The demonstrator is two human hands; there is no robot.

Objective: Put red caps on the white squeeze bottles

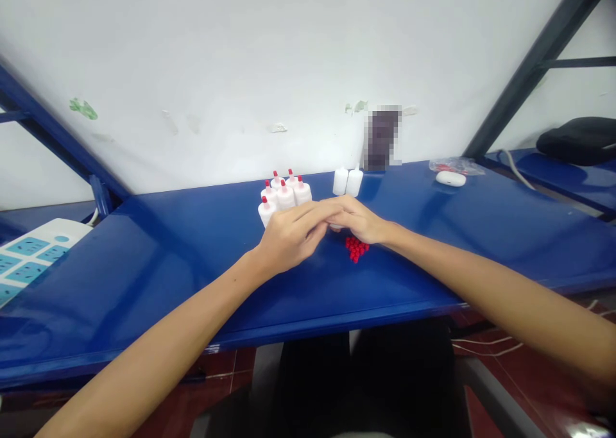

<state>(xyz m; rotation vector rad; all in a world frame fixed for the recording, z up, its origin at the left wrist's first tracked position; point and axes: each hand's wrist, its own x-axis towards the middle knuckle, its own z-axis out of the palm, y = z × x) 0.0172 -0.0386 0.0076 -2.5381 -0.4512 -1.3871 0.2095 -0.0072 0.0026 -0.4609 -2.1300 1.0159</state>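
My left hand (294, 234) and my right hand (359, 219) meet over the middle of the table, fingers closed and overlapping. A sliver of a white bottle (335, 226) shows beneath the joined fingers; most of it is hidden, its tip too. Just behind my left hand stand several white squeeze bottles (285, 197) with red caps on their nozzles, packed upright in a group. Beyond my right hand are two white bottles (347, 181) without red caps. A small pile of red caps (357, 248) lies on the table close below my right wrist.
The blue table (192, 245) runs up to a white wall. At its right rear are a clear plastic bag (456, 166) with red bits and a white rounded case (451, 179). A white power strip (36, 252) lies at the left. Blue metal posts (529, 72) rise on both sides.
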